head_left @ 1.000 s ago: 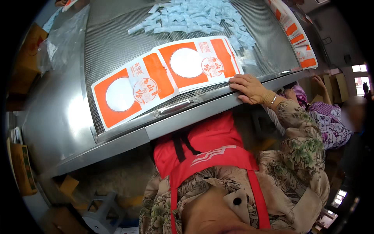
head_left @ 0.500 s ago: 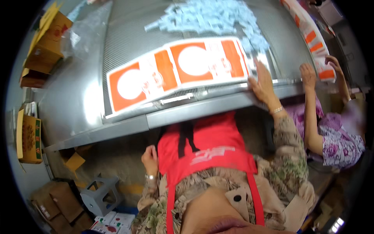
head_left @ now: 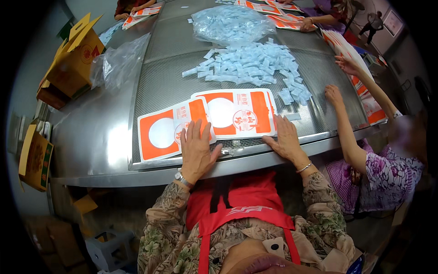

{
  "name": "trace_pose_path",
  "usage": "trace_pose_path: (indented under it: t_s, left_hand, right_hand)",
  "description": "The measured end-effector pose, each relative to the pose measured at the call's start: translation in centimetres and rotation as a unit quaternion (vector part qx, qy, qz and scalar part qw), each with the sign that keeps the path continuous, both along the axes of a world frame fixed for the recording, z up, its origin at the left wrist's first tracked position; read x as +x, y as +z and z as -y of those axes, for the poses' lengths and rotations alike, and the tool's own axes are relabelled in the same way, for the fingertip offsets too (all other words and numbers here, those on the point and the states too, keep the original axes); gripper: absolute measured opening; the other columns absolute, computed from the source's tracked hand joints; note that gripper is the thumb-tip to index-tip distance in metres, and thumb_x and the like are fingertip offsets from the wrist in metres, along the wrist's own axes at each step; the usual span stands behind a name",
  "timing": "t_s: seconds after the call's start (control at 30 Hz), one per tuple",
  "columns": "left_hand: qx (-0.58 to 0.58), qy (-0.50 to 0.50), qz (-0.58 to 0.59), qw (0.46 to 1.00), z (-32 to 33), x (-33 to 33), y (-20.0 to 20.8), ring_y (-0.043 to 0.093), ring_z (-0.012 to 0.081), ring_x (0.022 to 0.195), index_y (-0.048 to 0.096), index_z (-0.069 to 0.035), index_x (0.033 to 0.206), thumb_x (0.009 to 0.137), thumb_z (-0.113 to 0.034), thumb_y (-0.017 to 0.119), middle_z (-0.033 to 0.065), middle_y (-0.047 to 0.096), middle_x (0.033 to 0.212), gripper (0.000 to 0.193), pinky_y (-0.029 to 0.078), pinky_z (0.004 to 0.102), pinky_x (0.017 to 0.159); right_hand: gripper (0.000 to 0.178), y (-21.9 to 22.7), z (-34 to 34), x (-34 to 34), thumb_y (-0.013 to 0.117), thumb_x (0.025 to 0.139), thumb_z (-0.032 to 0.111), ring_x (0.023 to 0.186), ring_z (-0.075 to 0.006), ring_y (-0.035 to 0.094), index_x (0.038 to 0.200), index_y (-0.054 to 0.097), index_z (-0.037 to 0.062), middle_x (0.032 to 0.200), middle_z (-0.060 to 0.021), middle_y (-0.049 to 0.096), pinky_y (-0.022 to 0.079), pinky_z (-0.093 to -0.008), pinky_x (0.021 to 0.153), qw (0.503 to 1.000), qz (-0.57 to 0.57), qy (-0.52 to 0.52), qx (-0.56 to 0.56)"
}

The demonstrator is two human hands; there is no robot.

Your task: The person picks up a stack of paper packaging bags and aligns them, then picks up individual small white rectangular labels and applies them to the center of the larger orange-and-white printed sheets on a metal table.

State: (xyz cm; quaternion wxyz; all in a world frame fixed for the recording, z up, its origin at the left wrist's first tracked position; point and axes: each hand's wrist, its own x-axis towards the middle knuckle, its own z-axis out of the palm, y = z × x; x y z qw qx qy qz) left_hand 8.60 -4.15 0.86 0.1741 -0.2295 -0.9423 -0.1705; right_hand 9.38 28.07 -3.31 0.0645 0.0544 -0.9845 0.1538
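Note:
Two orange-and-white flat packaging bags [head_left: 159, 132], each with a white circle, lie partly overlapping near the table's front edge. The right one [head_left: 246, 98] sits slightly farther back and may be a stack of several. My left hand [head_left: 197, 148] rests with spread fingers on the lower right part of the left bag, holding nothing. Beside the right bag's right edge lies my right hand [head_left: 286, 140], fingers stretched out, its fingertips at that edge. Just beyond the bags spreads a heap of small pale blue packets [head_left: 255, 64].
A clear plastic bag full of blue packets [head_left: 230, 25] stands behind the heap. Crumpled clear plastic [head_left: 119, 61] and a yellow carton [head_left: 75, 59] are at left. A co-worker's hands [head_left: 340, 80] reach in at right, near a row of orange-and-white bags [head_left: 360, 77]. Other people work across the table.
My left hand has risen from beside my body onto the left bag. The right hand stays by the right bag's edge, its fingers now spread. The view has shifted, showing more of the far table.

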Motion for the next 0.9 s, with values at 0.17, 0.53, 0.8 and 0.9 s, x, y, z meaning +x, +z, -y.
trace_pose_path:
  t_s: [0.17,0.53,0.8,0.9]
  left_hand:
    - [-0.064,0.042,0.131,0.988,0.5,-2.4,-1.9,0.027,0.0449,0.140,0.040,-0.001,0.141,0.086,-0.050,0.063,0.0274,0.032,0.149,0.077,0.019,0.0631,0.111]
    - [-0.085,0.069,0.124,0.986,-1.0,-3.8,-1.6,0.050,0.0369,0.114,0.057,-0.003,0.119,0.084,-0.033,0.067,0.0181,0.054,0.124,0.048,0.037,0.0502,0.100]
    - [0.055,-0.162,0.071,0.983,-5.9,-3.7,0.1,0.047,0.0390,0.117,0.052,-0.001,0.123,0.079,-0.023,0.073,0.0213,0.048,0.129,0.054,0.037,0.0480,0.100]
    - [0.104,-0.235,0.126,0.958,-8.5,-3.7,-1.1,0.049,0.0395,0.117,0.053,-0.001,0.119,0.080,-0.021,0.073,0.0225,0.050,0.127,0.048,0.039,0.0484,0.099]
  right_hand:
    - [0.081,1.1,1.4,0.0,0.059,0.088,0.057,0.137,-0.0471,0.032,0.146,0.035,0.0050,0.147,-0.0197,0.041,0.022,-0.0540,0.113,0.999,0.031,0.026,0.033]
    - [0.077,1.2,0.5,-1.7,0.059,0.088,0.056,0.133,-0.0430,0.039,0.142,0.041,0.0039,0.140,-0.0205,0.049,0.028,-0.0514,0.111,0.995,0.045,0.088,0.029]
    - [0.066,18.2,-1.5,-21.1,0.063,0.089,0.048,0.093,-0.0362,0.068,0.139,0.041,0.0113,0.107,-0.0195,0.068,0.053,-0.0499,0.077,0.985,-0.044,-0.017,0.166]
    - [0.044,21.4,-5.6,-26.4,0.065,0.087,0.026,0.092,-0.0335,0.070,0.125,0.052,0.0093,0.096,-0.0151,0.072,0.053,-0.0459,0.076,0.962,-0.116,-0.083,0.231]
